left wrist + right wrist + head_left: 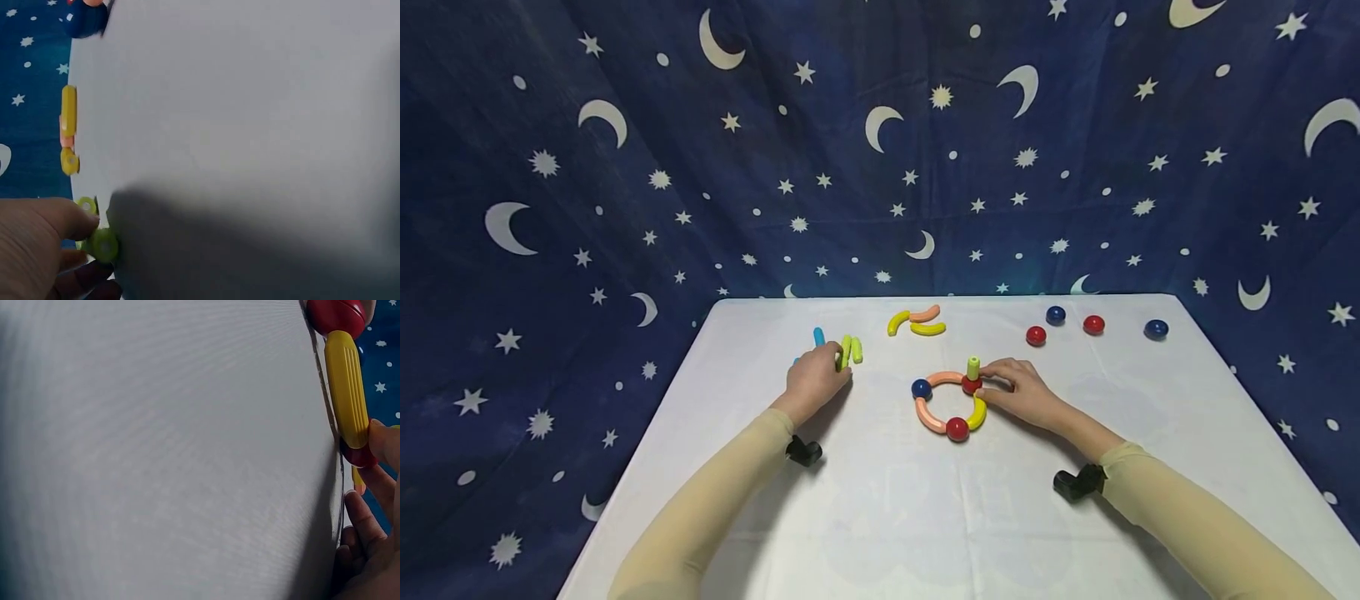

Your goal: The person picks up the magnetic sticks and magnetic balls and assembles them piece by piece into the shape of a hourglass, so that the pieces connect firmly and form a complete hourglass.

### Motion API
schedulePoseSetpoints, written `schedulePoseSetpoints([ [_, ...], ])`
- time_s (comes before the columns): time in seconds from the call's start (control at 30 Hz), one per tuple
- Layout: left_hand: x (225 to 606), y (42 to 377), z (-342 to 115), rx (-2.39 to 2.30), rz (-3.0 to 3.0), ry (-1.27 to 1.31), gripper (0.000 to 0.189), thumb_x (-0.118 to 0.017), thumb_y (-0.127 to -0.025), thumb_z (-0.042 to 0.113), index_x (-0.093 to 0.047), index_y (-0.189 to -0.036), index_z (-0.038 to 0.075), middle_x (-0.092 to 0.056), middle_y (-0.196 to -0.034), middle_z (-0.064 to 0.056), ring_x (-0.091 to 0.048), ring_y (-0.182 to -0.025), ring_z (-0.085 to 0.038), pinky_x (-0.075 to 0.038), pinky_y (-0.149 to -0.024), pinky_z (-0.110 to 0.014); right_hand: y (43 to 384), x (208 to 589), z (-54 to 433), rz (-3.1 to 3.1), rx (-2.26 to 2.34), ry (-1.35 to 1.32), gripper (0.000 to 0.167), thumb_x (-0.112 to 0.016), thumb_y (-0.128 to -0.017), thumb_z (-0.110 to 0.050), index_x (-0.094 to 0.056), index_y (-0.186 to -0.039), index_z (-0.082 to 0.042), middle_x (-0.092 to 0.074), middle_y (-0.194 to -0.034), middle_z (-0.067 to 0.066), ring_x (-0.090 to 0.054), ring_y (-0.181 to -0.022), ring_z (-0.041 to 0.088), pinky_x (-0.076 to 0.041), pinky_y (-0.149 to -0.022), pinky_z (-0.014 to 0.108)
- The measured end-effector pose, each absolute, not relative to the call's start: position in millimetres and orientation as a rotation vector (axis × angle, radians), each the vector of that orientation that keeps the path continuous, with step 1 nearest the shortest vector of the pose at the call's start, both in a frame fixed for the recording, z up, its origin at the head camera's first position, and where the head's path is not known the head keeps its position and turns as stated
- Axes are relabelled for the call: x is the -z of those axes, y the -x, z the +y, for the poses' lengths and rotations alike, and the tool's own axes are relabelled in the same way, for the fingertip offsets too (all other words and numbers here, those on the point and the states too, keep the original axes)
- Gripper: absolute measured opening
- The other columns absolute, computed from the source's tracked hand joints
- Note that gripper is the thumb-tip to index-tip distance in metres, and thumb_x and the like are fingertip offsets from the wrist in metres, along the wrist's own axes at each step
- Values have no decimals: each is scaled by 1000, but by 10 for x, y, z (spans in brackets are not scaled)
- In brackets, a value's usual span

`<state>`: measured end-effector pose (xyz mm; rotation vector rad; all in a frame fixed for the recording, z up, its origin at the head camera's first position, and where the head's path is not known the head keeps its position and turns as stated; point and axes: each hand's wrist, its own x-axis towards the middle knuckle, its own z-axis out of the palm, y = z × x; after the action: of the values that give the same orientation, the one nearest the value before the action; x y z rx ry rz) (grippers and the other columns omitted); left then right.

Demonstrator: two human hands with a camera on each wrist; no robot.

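My left hand [816, 379] pinches a short light-green rod [105, 245] between thumb and fingers, at the left of the table. Other light-green rods [857, 350] lie right beside it, and a blue rod [818, 337] shows just behind the hand. My right hand [1022, 392] grips a red ball [972, 385] with thumb and fingers. From the top of this ball stands an upright light-green rod [973, 368]. The ball belongs to a ring with a yellow curved rod [347, 390], another red ball [957, 429], a blue ball [921, 389] and two peach curved rods [929, 417].
Behind the ring lie two yellow curved rods [928, 329] and a peach one [925, 315]. At the back right sit loose red balls [1036, 336] and blue balls [1156, 330]. A dark star-patterned cloth [850, 150] hangs behind the white table [880, 517].
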<state>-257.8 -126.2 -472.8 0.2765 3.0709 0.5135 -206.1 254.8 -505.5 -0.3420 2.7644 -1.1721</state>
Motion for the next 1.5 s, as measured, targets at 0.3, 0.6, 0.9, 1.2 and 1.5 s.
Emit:
schedulePoseSetpoints([
  [0.3,4765,2606,-1341,-360,3162,-439,26,-71,-92,14,-72,-117,7,-65,-96,-10,-61,-74,-20,-52,-64,-37,2072,5041,2563,2770,1174,341,53,-71,-95,-45,-66,-136,-11,-58,-135,9,-37,-132,34,-38,-103,57],
  [0.6,4755,2598,-1350,-383,3132,-421,28,-65,-95,15,-73,-122,10,-62,-99,-12,-60,-74,-21,-53,-64,-38,2068,5040,2565,2780,1168,346,54,-71,-95,-46,-66,-136,-10,-58,-135,9,-37,-132,35,-39,-102,57],
  [0.9,4642,2606,-1403,-431,3165,-393,40,-60,-101,17,-62,-138,6,-62,-114,-19,-65,-81,-26,-54,-67,-40,2071,5007,2569,2776,1165,345,54,-71,-95,-47,-66,-136,-12,-58,-136,10,-37,-131,35,-38,-102,58],
  [1.2,4539,2541,-1124,-1121,2868,-547,31,-65,-101,21,-67,-127,4,-70,-110,-8,-64,-100,-24,-53,-84,-40,2095,5031,2580,2764,1182,319,53,-70,-96,-48,-67,-135,-12,-58,-138,10,-36,-133,35,-38,-103,57],
  [1.5,4646,2346,-705,-1320,2594,-698,27,-70,-100,23,-66,-124,12,-70,-108,3,-62,-100,-14,-51,-88,-35,2096,5058,2559,2728,1214,293,53,-71,-95,-47,-67,-135,-12,-57,-138,10,-35,-134,36,-35,-107,60],
])
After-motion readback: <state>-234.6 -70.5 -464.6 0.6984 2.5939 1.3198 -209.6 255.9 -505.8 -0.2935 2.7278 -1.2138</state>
